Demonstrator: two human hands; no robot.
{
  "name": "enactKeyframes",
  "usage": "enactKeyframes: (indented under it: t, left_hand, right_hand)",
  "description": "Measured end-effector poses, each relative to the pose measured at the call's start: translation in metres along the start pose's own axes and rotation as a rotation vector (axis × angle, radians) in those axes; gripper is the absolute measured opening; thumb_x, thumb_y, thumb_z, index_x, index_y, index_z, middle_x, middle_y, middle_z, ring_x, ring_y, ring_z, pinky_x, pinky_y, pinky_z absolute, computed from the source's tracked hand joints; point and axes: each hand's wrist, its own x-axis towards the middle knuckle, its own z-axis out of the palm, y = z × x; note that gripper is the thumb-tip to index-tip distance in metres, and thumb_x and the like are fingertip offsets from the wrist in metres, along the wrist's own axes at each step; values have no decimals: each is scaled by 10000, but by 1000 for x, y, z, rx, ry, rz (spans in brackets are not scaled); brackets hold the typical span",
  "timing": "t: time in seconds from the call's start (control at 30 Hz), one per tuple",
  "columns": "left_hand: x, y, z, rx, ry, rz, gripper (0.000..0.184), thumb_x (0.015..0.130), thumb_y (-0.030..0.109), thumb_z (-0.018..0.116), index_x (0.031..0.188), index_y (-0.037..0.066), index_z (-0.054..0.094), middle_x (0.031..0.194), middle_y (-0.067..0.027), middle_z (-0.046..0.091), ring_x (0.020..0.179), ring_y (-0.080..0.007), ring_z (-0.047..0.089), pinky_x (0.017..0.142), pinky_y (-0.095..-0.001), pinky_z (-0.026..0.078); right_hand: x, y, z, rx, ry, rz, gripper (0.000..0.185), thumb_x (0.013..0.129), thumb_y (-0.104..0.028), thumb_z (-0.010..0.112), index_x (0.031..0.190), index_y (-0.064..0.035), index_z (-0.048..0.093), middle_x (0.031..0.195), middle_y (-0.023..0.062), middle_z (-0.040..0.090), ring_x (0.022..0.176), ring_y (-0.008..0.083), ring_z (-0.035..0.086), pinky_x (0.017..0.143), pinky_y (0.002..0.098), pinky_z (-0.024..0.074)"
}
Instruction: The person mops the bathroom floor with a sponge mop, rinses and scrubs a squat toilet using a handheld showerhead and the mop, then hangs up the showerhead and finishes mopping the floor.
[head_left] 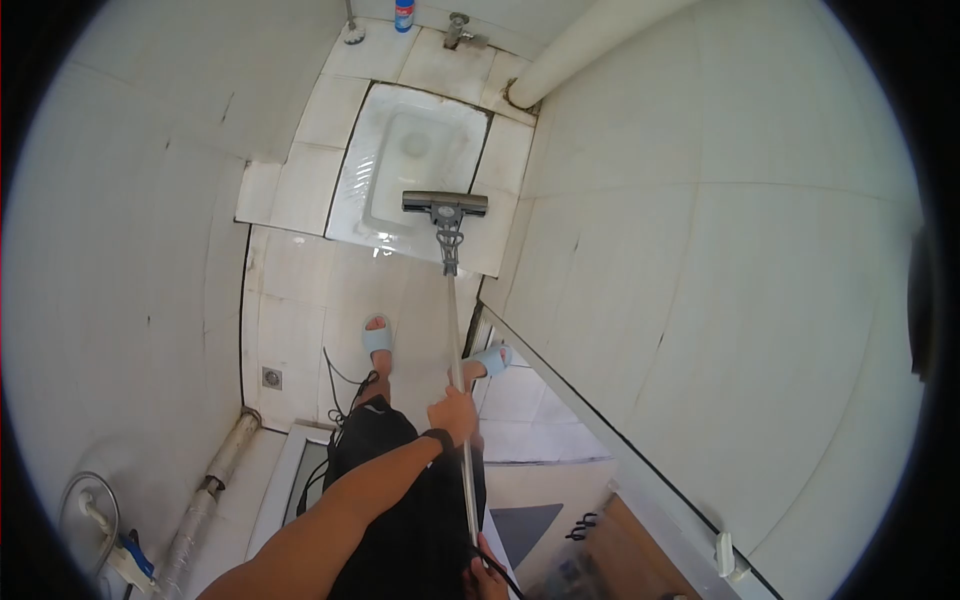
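A sponge mop with a long metal pole [463,330] reaches from the bottom of the view up to its grey head [445,205]. The head is over the lower right part of the white squat toilet [360,190]; whether it touches the ceramic I cannot tell. My left hand [455,415], with a dark band at the wrist, is closed around the middle of the pole. Lower down, my right hand [487,577] is closed at the pole's near end, partly cut off by the frame edge. A black cord passes close to it.
Tiled walls flank the narrow floor. A blue bottle [404,15], a tap [458,32] and a thick pipe [590,50] are at the back. A floor drain [271,378] lies left. Black cable [340,385] hangs near my slippered feet. A door threshold is at right.
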Motion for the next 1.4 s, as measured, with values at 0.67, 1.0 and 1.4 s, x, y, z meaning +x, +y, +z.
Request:
enactKeyframes:
  t: [0.67, 1.0, 1.4]
  left_hand:
    - [-42, -49, 68, -95, 18, 224, 369, 968, 327, 458, 923, -29, 542, 726, -174, 647, 666, -373, 662, 577, -516, 506]
    - [181, 17, -105, -105, 424, 252, 478, 989, 402, 393, 1004, -56, 527, 785, -256, 672, 732, -428, 672, 643, -518, 539]
    - [294, -5, -185, 23, 271, 183, 489, 977, 401, 392, 1079, -48, 554, 1048, -260, 670, 1005, -431, 648, 887, -496, 496]
  right_hand:
    - [-2, 104, -38, -239, 211, -266, 319, 984, -347, 554, 1125, -67, 613, 748, 42, 581, 589, 97, 503, 512, 249, 372]
    - [147, -100, 70, -186, -131, -533, 551, 1021, -219, 464, 1525, -131, 261, 616, -21, 438, 416, 51, 372, 355, 218, 328]
    - [228, -132, 153, -224, -84, -890, 537, 1021, -236, 458, 1518, -130, 282, 595, -21, 423, 419, 47, 369, 360, 220, 337]
